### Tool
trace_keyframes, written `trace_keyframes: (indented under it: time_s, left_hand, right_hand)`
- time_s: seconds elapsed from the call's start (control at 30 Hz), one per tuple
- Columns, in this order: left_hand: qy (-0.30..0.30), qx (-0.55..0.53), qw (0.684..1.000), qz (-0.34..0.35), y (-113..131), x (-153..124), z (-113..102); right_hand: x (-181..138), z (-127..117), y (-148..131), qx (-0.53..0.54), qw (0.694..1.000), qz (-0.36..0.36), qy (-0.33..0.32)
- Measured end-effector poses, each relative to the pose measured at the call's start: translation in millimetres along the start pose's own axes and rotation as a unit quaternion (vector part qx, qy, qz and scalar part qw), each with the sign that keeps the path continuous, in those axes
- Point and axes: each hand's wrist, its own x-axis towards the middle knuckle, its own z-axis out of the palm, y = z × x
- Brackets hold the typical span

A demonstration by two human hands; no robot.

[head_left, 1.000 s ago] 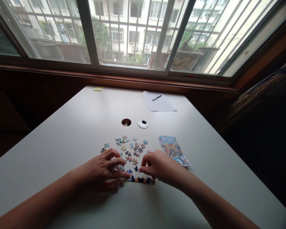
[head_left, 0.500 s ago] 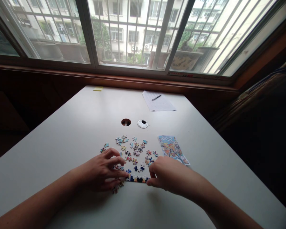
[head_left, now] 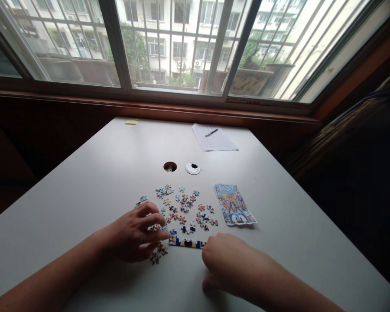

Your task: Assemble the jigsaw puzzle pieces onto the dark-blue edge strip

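Note:
A joined strip of jigsaw puzzle pieces (head_left: pixel 187 243), dark blue, white and yellow, lies flat near me. My left hand (head_left: pixel 142 234) rests at its left end with fingers apart, one fingertip touching the corner piece. At the other end, my right hand (head_left: pixel 222 262) is curled closed, knuckles up against the strip. Its fingertips are mostly hidden, and I cannot see what they hold, if anything. Beyond the strip spread loose puzzle pieces (head_left: pixel 186 203); more pieces (head_left: pixel 156 255) lie beside and partly beneath my left hand.
A picture leaflet (head_left: pixel 234 203) lies right of the pieces. Farther back are a round cable hole (head_left: pixel 170 167), its cover (head_left: pixel 193 168), paper sheets (head_left: pixel 222 142) with a pen (head_left: pixel 211 132), and a yellow sticky note (head_left: pixel 131 121). A barred window stands behind the white table (head_left: pixel 84 173).
My right hand has moved nearer to me and turned knuckles-up, uncovering the leaflet's lower edge and some loose pieces. My left hand stays at the strip's left end. The view shifts slightly.

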Motion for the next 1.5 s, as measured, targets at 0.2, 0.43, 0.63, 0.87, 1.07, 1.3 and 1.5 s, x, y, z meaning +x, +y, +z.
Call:
trace_keyframes:
  time_s: [0.2,0.43,0.63,0.87,1.07,1.3,1.5]
  left_hand:
    - [-0.029,0.009,0.999,-0.009,0.9,-0.5,1.6]
    - [-0.043,-0.007,0.999,-0.017,2.8,2.7,-0.9]
    - [0.006,-0.003,0.999,-0.048,-7.3,-3.6,3.1]
    - [0.055,-0.002,0.995,-0.079,-18.0,-7.4,6.2]
    - [0.069,0.001,0.996,-0.065,-20.1,-6.9,9.4]
    - [0.077,0.003,0.995,-0.061,-20.0,-6.1,8.7]
    - [0.082,0.012,0.995,-0.061,-19.5,-5.4,7.2]
  right_hand:
    - [1.2,-17.3,-6.5,-0.020,0.996,0.044,-0.070]
    - [2.5,-20.1,-8.7,-0.014,0.995,0.055,-0.084]
    - [3.2,-11.0,-5.9,-0.021,0.998,0.043,-0.048]
    - [4.9,2.7,0.7,-0.015,0.999,0.033,-0.015]
    - [-1.1,14.6,11.9,0.001,0.998,0.058,0.012]
    - [-5.2,64.0,47.4,0.043,0.979,-0.101,0.173]
    - [2.4,97.7,67.7,0.066,0.912,-0.216,0.343]
